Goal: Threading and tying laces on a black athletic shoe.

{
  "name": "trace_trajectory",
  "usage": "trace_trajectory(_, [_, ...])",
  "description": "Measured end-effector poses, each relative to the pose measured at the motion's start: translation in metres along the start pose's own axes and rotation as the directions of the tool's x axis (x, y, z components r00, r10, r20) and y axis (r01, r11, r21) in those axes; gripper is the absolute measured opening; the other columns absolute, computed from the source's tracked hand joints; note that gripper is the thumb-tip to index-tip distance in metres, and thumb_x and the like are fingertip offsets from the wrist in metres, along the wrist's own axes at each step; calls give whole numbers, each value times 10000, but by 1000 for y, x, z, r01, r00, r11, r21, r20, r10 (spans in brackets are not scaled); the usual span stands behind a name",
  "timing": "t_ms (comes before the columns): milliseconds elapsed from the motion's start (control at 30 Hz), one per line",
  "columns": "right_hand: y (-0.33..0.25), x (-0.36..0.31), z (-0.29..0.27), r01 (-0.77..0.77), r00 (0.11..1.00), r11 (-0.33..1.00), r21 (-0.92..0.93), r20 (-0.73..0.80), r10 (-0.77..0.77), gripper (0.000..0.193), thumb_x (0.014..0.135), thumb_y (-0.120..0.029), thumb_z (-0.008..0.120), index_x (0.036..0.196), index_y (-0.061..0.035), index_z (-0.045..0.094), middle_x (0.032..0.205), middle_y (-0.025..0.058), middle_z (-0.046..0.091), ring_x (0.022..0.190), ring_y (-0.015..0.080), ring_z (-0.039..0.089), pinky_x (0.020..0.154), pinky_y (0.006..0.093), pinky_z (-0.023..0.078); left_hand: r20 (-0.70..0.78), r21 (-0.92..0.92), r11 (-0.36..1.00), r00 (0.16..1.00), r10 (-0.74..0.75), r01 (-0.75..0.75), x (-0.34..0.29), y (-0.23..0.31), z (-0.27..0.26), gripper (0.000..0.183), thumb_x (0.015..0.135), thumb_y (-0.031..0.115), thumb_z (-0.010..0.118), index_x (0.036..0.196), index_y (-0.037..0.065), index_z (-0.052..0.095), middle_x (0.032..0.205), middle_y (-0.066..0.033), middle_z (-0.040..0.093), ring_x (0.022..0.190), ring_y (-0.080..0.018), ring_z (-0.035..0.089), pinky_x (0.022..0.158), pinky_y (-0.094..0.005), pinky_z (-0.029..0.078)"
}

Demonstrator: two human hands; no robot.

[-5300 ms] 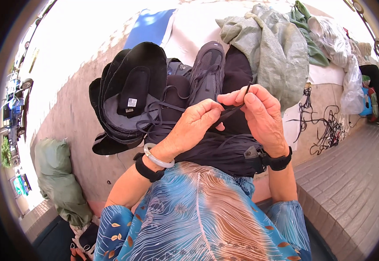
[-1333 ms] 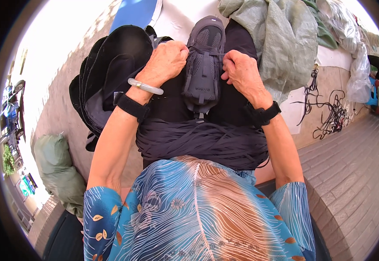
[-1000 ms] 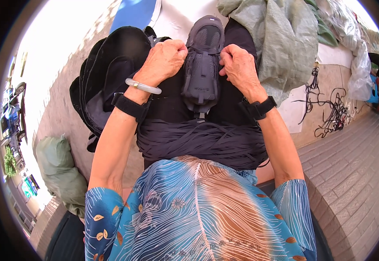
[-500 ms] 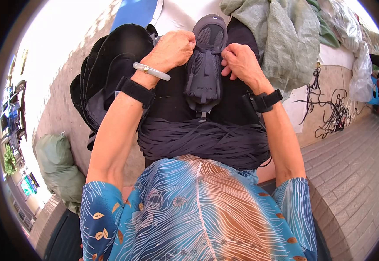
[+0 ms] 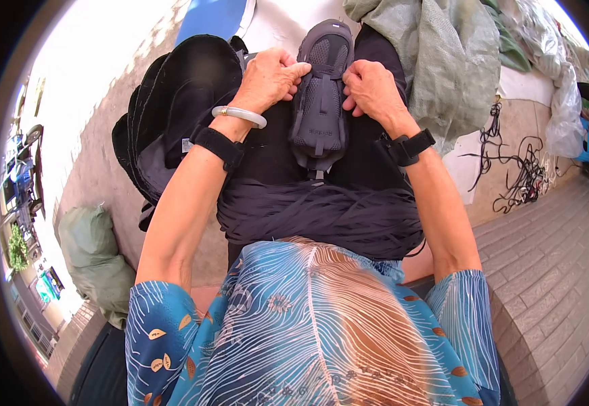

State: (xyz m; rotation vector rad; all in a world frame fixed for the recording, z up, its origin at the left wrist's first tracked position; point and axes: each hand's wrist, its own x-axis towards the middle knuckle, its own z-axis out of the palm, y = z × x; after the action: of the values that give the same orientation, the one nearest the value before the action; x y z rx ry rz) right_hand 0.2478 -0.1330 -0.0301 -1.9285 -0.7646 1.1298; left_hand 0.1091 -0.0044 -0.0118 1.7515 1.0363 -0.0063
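Across my lap lies a dark grey shoe upper (image 5: 319, 132) with mesh panels, its rounded toe pointing away from me. A thin dark shoelace (image 5: 323, 72) crosses its upper part. My left hand (image 5: 267, 82) is closed in a pinch at the left edge of the shoe upper, by one side of the lace. At the opposite edge, my right hand (image 5: 374, 96) has its thumb and forefinger pressed together on the lace's other side. The fingers hide the lace ends. Nearer my body, a thick bundle of dark flat laces (image 5: 318, 216) rests over my thighs.
Left of my legs is a stack of black, curved fabric pieces (image 5: 166, 115). A grey-green woven sack (image 5: 446, 74) lies at the upper right, with tangled black cords (image 5: 521, 176) on the floor beyond. At lower left stands a stuffed green bag (image 5: 95, 250).
My left thumb and forefinger have opened out from a fist into a pinch at the shoe upper's edge. The right hand has shifted slightly upward. The shoe upper stays between them.
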Motion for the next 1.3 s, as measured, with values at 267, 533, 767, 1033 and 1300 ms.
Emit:
trace_trajectory(267, [19,-25,10,365,813,842,-397,-305,-496,288,785,-141,681,976,52,585,873,221,590,805,389,596,727,417,495,-166,351,879,902,397,-323,0,-25,9,211,863,217,633,842,23,555,672,-66,583,544,-150,585,544,-308,471])
trace_trajectory(533, [2,-56,18,284,875,745,-603,-154,-459,423,772,-155,665,1109,71,544,1070,217,553,949,394,574,825,429,478,-227,286,916,909,351,-282,-2,-26,14,190,890,209,573,855,25,541,687,-136,603,662,-318,607,617,-374,483])
trace_trajectory(767, [8,-48,24,271,888,722,-636,-125,-443,252,721,-103,634,884,67,546,923,221,542,865,364,591,776,425,484,-113,588,736,867,485,-335,-21,-15,25,248,866,161,572,1024,-1,471,982,-214,595,826,-411,595,718,-459,493])
trace_trajectory(1033, [18,-22,37,199,911,742,-640,-159,-380,258,740,-96,628,907,76,533,932,247,540,843,378,605,747,412,522,-2,621,703,896,445,-348,-13,-22,21,358,850,135,542,1128,-74,459,1051,-304,545,971,-440,570,840,-452,488])
trace_trajectory(1300, [18,-31,24,317,872,767,-558,-146,-467,235,744,-59,570,930,73,513,951,257,533,894,435,576,793,467,494,-9,544,759,901,433,-359,-29,-20,22,373,886,149,516,1173,-83,462,1097,-296,531,1009,-443,554,873,-452,475])
